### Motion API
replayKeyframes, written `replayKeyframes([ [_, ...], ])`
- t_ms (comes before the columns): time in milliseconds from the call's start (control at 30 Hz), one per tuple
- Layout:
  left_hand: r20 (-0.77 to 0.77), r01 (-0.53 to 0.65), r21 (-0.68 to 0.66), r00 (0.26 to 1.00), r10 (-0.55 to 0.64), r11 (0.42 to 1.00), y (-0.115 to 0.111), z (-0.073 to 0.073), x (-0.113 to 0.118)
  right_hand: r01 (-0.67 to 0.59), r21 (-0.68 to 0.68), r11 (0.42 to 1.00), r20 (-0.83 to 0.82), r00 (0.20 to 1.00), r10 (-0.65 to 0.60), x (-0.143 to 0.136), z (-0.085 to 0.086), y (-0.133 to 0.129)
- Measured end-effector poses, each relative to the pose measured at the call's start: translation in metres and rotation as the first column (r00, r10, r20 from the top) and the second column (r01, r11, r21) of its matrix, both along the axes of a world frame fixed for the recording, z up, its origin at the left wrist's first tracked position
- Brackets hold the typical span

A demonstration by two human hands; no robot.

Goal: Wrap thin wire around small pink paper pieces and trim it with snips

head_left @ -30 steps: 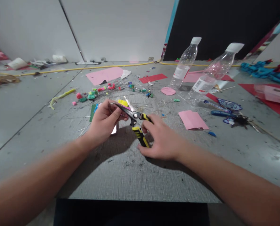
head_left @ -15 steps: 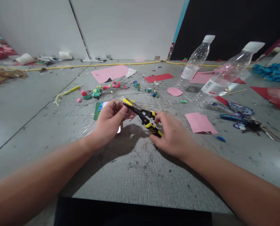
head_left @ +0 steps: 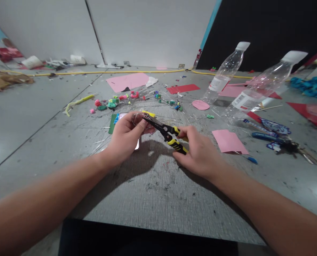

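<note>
My left hand (head_left: 129, 133) is closed on a thin wire loop (head_left: 135, 119), pinched between thumb and fingers. Black-and-yellow pliers (head_left: 165, 132) are in my right hand (head_left: 201, 151), fingers round the handles, which stand apart. The dark jaws reach the wire at my left fingertips; whether they grip it is too small to tell. Partly hidden behind my left hand are a phone (head_left: 137, 144) with a lit screen and a green piece (head_left: 112, 124). A yellow item (head_left: 149, 113) shows just beyond the fingertips.
Two clear bottles (head_left: 219, 83) (head_left: 245, 101) stand at the right. Pink paper (head_left: 229, 141) and a blue-handled tool (head_left: 266, 136) lie near my right hand. Colourful fluffy bits (head_left: 112, 103) and thin wires are scattered beyond my hands. A yellow cord (head_left: 121, 72) crosses the back.
The whole view has shifted slightly, with the scene a little further right. Both hands keep nearly the same pose around the wire and the pliers.
</note>
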State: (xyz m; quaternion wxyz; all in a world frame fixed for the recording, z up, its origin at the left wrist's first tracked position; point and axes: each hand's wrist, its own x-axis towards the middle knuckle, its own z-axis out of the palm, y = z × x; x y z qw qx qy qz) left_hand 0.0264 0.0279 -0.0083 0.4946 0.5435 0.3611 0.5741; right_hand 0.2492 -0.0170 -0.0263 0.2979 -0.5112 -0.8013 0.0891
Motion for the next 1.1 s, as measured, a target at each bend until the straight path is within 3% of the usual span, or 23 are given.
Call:
replayKeyframes([
  [333,-0.013,-0.018,-0.006,1.000,0.018,1.000,-0.006,-0.002,0.003,-0.047,0.050,0.998,0.080,0.996,0.043,-0.001,-0.005,0.000],
  [1100,0.014,-0.054,-0.064,0.998,0.055,0.997,-0.020,-0.002,0.009,0.017,0.131,0.991,0.222,0.974,-0.046,0.000,-0.004,0.003],
])
